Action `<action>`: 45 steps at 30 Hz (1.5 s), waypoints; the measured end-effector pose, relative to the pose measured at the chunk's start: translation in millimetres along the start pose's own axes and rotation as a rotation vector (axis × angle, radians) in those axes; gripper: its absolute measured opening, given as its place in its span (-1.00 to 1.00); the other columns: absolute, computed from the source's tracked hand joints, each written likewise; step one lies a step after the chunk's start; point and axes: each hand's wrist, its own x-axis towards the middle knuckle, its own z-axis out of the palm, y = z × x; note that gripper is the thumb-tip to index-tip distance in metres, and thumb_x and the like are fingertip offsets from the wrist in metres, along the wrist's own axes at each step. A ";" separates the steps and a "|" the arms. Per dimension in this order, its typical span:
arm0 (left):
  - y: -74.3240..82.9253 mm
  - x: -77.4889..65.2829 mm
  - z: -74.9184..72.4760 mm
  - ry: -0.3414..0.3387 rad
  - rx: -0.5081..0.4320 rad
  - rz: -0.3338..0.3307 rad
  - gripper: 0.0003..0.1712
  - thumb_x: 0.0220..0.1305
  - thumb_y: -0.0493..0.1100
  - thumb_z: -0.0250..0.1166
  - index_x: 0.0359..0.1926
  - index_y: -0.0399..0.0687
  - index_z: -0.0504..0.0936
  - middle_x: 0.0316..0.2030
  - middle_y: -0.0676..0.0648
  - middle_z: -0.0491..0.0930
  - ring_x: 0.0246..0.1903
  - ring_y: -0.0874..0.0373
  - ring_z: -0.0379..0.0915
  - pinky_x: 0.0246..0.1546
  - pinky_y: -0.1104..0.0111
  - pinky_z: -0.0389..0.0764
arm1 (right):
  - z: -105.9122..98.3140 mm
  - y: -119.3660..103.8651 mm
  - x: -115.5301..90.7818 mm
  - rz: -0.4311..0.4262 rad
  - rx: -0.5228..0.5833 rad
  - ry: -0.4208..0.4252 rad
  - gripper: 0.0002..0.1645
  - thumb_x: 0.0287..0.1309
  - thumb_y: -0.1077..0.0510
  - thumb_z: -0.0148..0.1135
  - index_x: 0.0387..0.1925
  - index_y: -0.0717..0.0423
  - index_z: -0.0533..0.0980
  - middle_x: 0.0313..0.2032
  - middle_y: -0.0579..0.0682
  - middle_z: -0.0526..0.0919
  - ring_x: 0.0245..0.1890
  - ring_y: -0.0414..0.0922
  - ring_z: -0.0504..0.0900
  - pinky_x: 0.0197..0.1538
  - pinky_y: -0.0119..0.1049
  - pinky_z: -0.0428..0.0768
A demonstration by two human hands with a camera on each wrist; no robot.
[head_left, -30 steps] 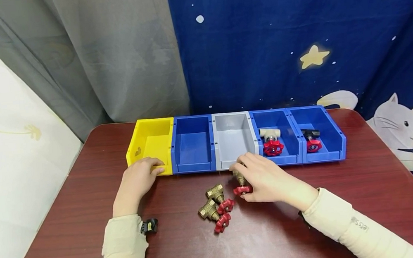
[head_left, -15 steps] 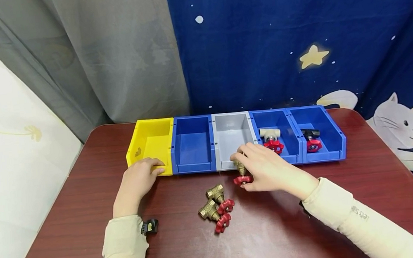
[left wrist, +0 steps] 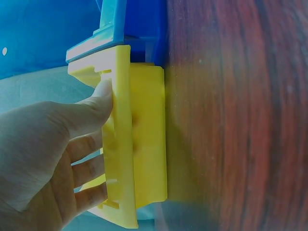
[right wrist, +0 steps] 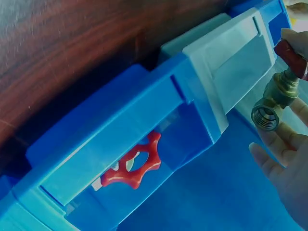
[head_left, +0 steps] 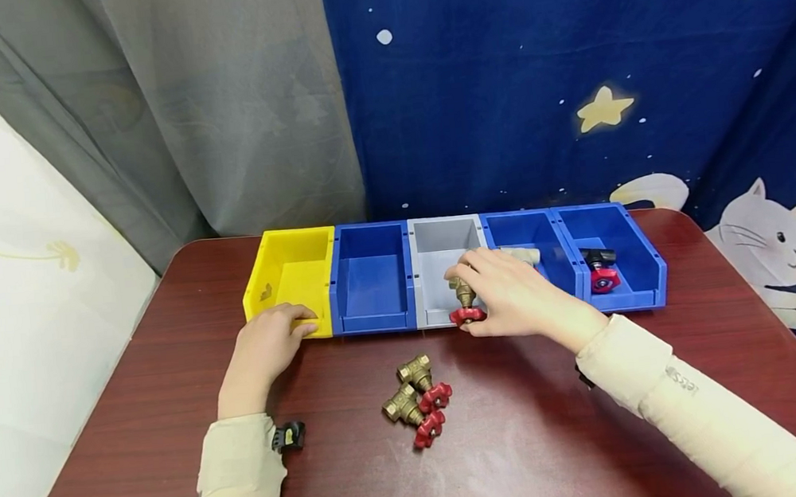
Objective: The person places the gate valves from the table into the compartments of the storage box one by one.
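Observation:
My right hand (head_left: 517,293) grips a brass valve (right wrist: 275,98) with a red handwheel (head_left: 468,315), held over the front part of the grey bin (head_left: 440,232). In the right wrist view the thumb lies on the handwheel and the fingers are behind the brass body. My left hand (head_left: 270,345) holds the front lip of the yellow bin (head_left: 297,246), thumb on the near side and fingers over the edge, as the left wrist view shows (left wrist: 118,139). On the table lie two more brass valves (head_left: 415,372) with red handwheels, side by side.
The bins stand joined in a row. A blue bin (head_left: 371,239) sits between yellow and grey. Right of grey, one blue bin (head_left: 521,224) holds a white valve (head_left: 530,255), partly hidden by my hand; the end one holds a black valve (head_left: 599,257). Curtains hang behind the table (head_left: 348,477).
My right hand has lifted the brass valve from the table before the grey bin, moving it up and forward over that bin's front. The left hand and the other valves have stayed put.

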 end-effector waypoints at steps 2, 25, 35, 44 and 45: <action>0.4 0.4 -0.2 -0.001 -0.002 -0.001 -0.76 0.34 -0.10 0.33 -0.09 -0.15 0.72 -0.13 -0.17 0.68 -0.11 -0.15 0.56 -0.01 -0.10 0.53 | 0.1 2.4 1.9 0.005 0.003 -0.003 -0.15 -0.20 -0.17 0.57 0.10 0.14 0.49 -0.11 0.00 0.50 -0.14 -0.05 0.44 -0.09 -0.14 0.50; 2.5 -0.9 0.6 -0.015 -0.005 -0.034 -0.71 0.33 -0.08 0.33 -0.05 -0.17 0.70 -0.10 -0.20 0.67 -0.10 -0.14 0.54 0.05 -0.10 0.52 | 5.0 21.4 23.4 0.095 -0.025 -0.120 -0.15 -0.10 -0.23 0.50 0.17 0.13 0.52 -0.12 0.01 0.55 -0.19 -0.07 0.47 -0.10 -0.14 0.51; 1.3 1.9 2.2 -0.020 -0.005 -0.028 -0.71 0.34 -0.07 0.32 -0.05 -0.17 0.70 -0.10 -0.19 0.67 -0.10 -0.14 0.54 0.05 -0.09 0.52 | 6.7 26.9 36.1 0.157 0.037 -0.224 -0.13 -0.08 -0.22 0.49 0.23 0.10 0.48 -0.07 0.00 0.53 -0.14 -0.06 0.48 -0.17 -0.13 0.56; 0.7 0.9 1.6 -0.017 -0.001 -0.025 -0.73 0.33 -0.09 0.33 -0.06 -0.16 0.71 -0.11 -0.18 0.67 -0.10 -0.15 0.55 0.03 -0.10 0.52 | 13.2 28.1 46.2 0.187 0.042 -0.304 -0.14 -0.05 -0.21 0.48 0.24 0.10 0.47 0.01 0.03 0.54 -0.02 -0.03 0.50 0.00 -0.06 0.57; 0.9 0.9 1.5 -0.017 -0.001 -0.025 -0.73 0.33 -0.09 0.33 -0.06 -0.15 0.71 -0.11 -0.18 0.67 -0.10 -0.15 0.55 0.03 -0.10 0.52 | 14.1 28.2 47.0 0.189 0.043 -0.308 -0.14 -0.05 -0.20 0.48 0.24 0.10 0.47 0.02 0.04 0.54 -0.01 -0.03 0.50 0.01 -0.06 0.56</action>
